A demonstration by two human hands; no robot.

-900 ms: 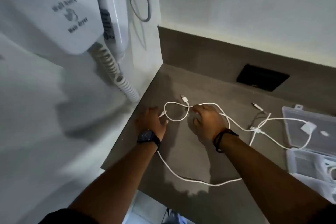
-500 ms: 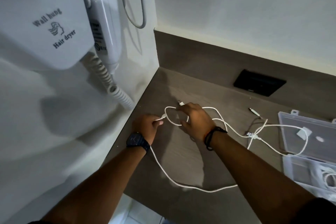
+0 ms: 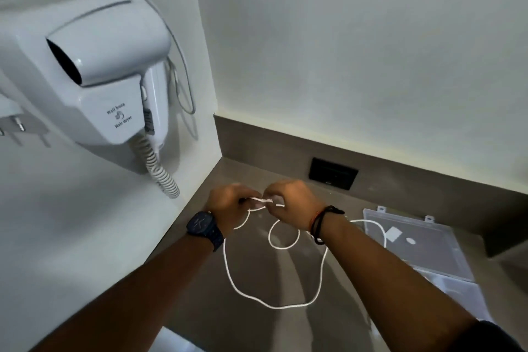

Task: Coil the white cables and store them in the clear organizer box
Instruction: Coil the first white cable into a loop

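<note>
The thin white charging cable [image 3: 285, 306] has come up off the grey-brown stone-look countertop [image 3: 200, 308] since half a second ago. Back then both hands were low on the surface; now they're raised close together near the corner, and the two cable ends meet between them. The left hand [image 3: 228, 206] is closed in a pinch on one end, and the right hand [image 3: 291, 206] is pinching the other end too, fingers curled in tight. From there the cable hangs in one small loop under the right wrist and a much bigger loop drooping toward the near edge of the counter. A further stretch of white cable runs behind the right forearm over to the clear plastic organizer box [image 3: 445, 263], which sits open at the right with its lid laid flat.

The view has tipped up as well, so the white wall-hung hair dryer [image 3: 108, 71] with its coiled cord now shows whole on the left wall. There's a black rectangular outlet plate [image 3: 333, 174] in the backsplash behind the hands. A dark watch [image 3: 204, 226] is on the left wrist, a black cord bracelet [image 3: 321, 223] on the right. Walls are plain white.
</note>
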